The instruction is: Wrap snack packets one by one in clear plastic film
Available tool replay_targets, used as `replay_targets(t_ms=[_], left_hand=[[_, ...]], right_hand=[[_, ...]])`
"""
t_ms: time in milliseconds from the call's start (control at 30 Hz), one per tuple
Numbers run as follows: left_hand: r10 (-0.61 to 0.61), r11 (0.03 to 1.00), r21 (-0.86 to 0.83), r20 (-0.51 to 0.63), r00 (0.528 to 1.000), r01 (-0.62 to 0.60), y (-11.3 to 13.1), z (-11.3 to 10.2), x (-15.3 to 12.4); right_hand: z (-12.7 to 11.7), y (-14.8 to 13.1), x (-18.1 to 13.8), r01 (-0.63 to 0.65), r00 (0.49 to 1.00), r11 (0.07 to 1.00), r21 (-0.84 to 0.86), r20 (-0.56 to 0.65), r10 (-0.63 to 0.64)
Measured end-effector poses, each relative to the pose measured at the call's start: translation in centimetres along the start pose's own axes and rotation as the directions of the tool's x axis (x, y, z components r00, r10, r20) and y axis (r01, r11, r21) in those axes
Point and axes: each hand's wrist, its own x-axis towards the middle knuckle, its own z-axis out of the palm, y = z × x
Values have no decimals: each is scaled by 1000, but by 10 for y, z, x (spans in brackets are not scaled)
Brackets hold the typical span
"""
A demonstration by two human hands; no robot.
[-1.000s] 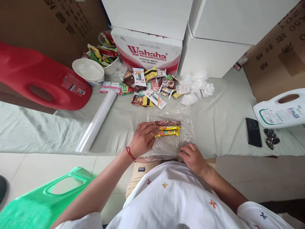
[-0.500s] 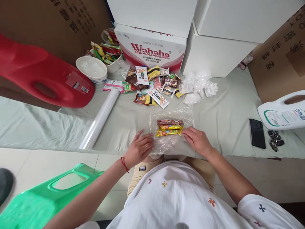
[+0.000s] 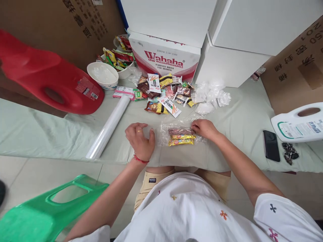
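Three slim wrapped snack bars lie side by side on a sheet of clear plastic wrap (image 3: 163,133): a brown snack bar (image 3: 179,131) farthest from me and two yellow snack bars (image 3: 181,142) nearer. Film covers at least part of them. My right hand (image 3: 205,129) is at the right end of the brown bar, its thumb and fingers pinched on the plastic wrap. To the left of the wrap, my left hand (image 3: 140,138) is open just above or on the cloth, thumb apart from the fingers, holding nothing.
A plastic wrap roll (image 3: 108,129) lies at left. Behind are a snack pile (image 3: 165,95), crumpled clear bundles (image 3: 212,95), a white bowl (image 3: 103,75) and a Wahaha carton (image 3: 164,57). A red jug (image 3: 55,80) stands left; a phone (image 3: 271,145), keys (image 3: 290,153) and white bottle (image 3: 300,122) are right.
The near edge of the plastic wrap has been folded away from me toward the bars. My left hand has moved left off the film; my right hand has shifted farther from me along the bars' ends.
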Motion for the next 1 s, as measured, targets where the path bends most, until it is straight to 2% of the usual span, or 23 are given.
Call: replay_targets(t_ms=[33, 67, 100, 167, 200, 267, 367, 433, 533, 667, 767, 867, 933, 1000], left_hand=[[100, 994, -34, 4, 995, -99, 8, -3, -1], [224, 972, -90, 64, 973, -217, 17, -5, -3], [357, 929, -164, 166, 919, -331, 26, -5, -6], [538, 842, -295, 384, 751, -452, 43, 0, -11], [558, 830, -315, 466, 687, -460, 49, 6, -13], [526, 848, -289, 571, 631, -445, 57, 19, -16], [473, 872, -237, 631, 615, -428, 58, 35, -18], [461, 877, -220, 637, 619, -427, 56, 39, -18], [454, 880, -208, 634, 626, -428, 54, 40, -20], [462, 876, -209, 624, 630, -435, 53, 40, -22], [464, 875, -202, 610, 642, -440, 52, 41, -25], [462, 877, -193, 593, 660, -441, 53, 41, -28], [445, 887, -179, 583, 680, -427, 54, 42, -30], [426, 899, -181, 571, 702, -398, 54, 42, -33]], right_hand=[[2, -1, -1, -13, 1000, 1000, -28, 12, 13], [3, -1, -2, -22, 1000, 999, -50, 22, 23], [3, -1, -4, -26, 999, 997, -67, 28, 28], [2, -3, -5, -27, 1000, 994, -109, -1, 27], [0, -4, -4, -23, 999, 991, -132, -44, 18], [-4, -8, 2, 7, 987, 986, -168, -159, -34], [-7, -17, 22, 95, 963, 980, -178, -231, -135], [-4, -25, 39, 121, 971, 975, -186, -184, -156], [2, -35, 60, 81, 991, 981, -179, -89, -98], [-4, -41, 70, 32, 999, 1000, 2, 34, -32], [-16, -40, 58, 133, 991, 982, 138, -9, -133], [-19, -41, 31, 363, 931, 911, 198, -103, -349], [-9, -43, 9, 464, 886, 863, 199, -96, -454], [8, -44, -12, 487, 873, 850, 199, -108, -475]])
